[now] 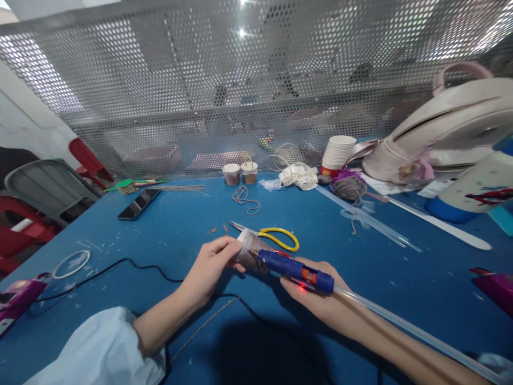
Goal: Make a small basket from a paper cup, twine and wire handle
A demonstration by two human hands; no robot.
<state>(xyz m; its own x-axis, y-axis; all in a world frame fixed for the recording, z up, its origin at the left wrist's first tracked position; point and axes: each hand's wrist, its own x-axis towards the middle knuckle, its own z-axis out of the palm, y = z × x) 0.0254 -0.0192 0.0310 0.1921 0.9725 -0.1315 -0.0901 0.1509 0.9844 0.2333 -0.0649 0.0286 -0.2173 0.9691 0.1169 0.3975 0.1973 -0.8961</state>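
Note:
My left hand (212, 264) is closed on a small paper cup (250, 249) lying on its side, brown cord wound round part of it. My right hand (316, 297) grips a blue hot glue gun (296, 270) whose nozzle touches the cup's side. A long clear glue stick (401, 323) runs out of the gun's back along my right forearm. Yellow-handled scissors (276, 237) lie just behind the cup on the blue table (180, 230).
A black cable (132, 264) crosses the table under my left arm. Further back are a phone (138, 204), two wrapped cups (240, 172), a stack of white cups (337, 151), a ball of twine (348, 187) and a pink bag (441, 133). A perforated metal screen (240, 91) closes the far edge.

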